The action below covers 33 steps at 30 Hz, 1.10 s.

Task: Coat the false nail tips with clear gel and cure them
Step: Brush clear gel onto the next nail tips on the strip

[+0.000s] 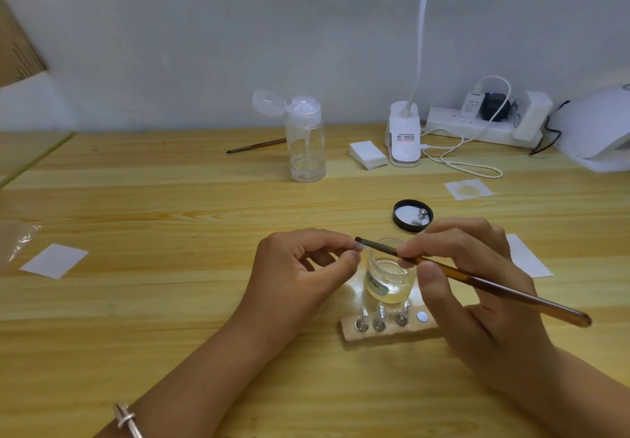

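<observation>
Your clear nail tip (362,249) sits pinched at the fingertips of your left hand (300,267), at 10 o'clock of the gel jar (388,279). The dark bristle end of your brush (494,288) appears to touch it. The amber handle slants away toward 4 o'clock in your right hand (484,321).

The jar is clear glass, upright and open, with clear gel in its bottom. At its 6 o'clock lies a wooden holder (351,333) with 3 mounted tips (381,313) standing on metal studs. The black lid (397,221) lies upturned at 12 o'clock. The white curing lamp (593,127) sits well apart at 2 o'clock.
</observation>
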Each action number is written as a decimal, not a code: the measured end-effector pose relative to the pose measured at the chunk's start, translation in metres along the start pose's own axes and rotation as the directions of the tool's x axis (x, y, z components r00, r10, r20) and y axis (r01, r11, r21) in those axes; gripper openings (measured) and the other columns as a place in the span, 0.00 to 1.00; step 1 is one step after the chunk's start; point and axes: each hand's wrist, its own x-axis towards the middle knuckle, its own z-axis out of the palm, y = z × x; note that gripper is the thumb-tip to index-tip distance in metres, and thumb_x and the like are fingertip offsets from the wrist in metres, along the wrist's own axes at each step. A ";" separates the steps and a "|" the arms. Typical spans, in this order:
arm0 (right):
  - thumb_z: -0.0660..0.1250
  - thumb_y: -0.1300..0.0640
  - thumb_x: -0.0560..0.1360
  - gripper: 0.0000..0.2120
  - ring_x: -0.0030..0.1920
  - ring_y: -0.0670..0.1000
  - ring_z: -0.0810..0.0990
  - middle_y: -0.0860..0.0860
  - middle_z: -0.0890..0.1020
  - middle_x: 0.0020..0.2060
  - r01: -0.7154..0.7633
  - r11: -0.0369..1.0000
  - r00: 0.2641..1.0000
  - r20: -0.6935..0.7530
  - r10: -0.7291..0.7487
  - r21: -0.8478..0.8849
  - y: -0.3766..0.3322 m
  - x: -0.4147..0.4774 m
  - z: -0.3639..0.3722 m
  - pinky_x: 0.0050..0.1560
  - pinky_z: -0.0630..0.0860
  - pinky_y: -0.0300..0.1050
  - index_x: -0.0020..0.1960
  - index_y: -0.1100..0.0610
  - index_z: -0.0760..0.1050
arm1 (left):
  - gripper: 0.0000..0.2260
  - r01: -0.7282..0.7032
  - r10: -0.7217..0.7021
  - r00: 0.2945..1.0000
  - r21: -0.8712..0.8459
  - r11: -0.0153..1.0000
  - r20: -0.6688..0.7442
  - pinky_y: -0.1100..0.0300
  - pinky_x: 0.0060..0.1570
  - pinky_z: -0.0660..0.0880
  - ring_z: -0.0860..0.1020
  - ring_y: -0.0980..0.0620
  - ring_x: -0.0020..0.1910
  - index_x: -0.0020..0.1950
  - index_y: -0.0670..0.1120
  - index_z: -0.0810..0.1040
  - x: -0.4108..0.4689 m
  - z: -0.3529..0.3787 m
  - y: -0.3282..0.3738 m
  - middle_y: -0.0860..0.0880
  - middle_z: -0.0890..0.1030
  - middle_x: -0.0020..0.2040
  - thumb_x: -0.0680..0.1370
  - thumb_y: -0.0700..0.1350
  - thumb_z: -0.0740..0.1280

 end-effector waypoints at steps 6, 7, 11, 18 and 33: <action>0.60 0.56 0.75 0.07 0.49 0.49 0.77 0.47 0.82 0.40 0.035 0.997 0.945 -0.327 -0.009 0.075 -0.006 -0.017 0.006 0.53 0.70 0.50 0.48 0.51 0.77 | 0.11 -0.005 0.005 1.000 0.000 1.000 -0.005 0.72 0.29 0.69 0.75 0.64 0.29 0.42 0.58 0.86 0.000 0.000 -0.001 0.59 0.83 0.33 0.72 0.40 0.76; 0.60 0.56 0.75 0.07 0.49 0.50 0.78 0.48 0.82 0.40 0.033 0.998 0.948 -0.319 -0.014 0.054 -0.006 -0.014 0.004 0.53 0.70 0.50 0.47 0.51 0.77 | 0.11 -0.003 0.003 1.000 -0.003 1.000 -0.005 0.72 0.29 0.69 0.76 0.63 0.30 0.42 0.58 0.85 0.000 0.000 -0.001 0.59 0.83 0.33 0.72 0.40 0.76; 0.60 0.56 0.75 0.07 0.49 0.50 0.77 0.48 0.81 0.39 0.034 0.996 0.940 -0.340 -0.003 0.085 -0.006 -0.017 0.007 0.53 0.70 0.48 0.47 0.49 0.76 | 0.10 -0.003 0.003 1.000 -0.010 1.000 0.000 0.70 0.30 0.71 0.80 0.56 0.32 0.44 0.59 0.85 0.001 0.000 -0.002 0.58 0.84 0.35 0.72 0.42 0.75; 0.60 0.57 0.74 0.07 0.52 0.49 0.77 0.45 0.81 0.40 0.041 0.993 0.937 -0.349 0.000 0.108 -0.003 -0.018 0.006 0.55 0.70 0.46 0.47 0.49 0.76 | 0.09 -0.001 0.000 1.000 -0.045 0.999 -0.015 0.65 0.31 0.73 0.82 0.48 0.34 0.43 0.58 0.85 0.002 0.000 -0.004 0.56 0.85 0.38 0.72 0.43 0.75; 0.60 0.52 0.81 0.07 0.53 0.46 0.77 0.42 0.82 0.44 0.096 0.991 0.905 -0.422 -0.047 0.095 0.003 -0.021 0.007 0.52 0.71 0.51 0.51 0.52 0.76 | 0.06 -0.035 0.036 0.999 -0.147 0.989 0.003 0.49 0.40 0.82 0.84 0.49 0.36 0.44 0.49 0.84 0.003 -0.001 -0.007 0.51 0.86 0.43 0.74 0.38 0.74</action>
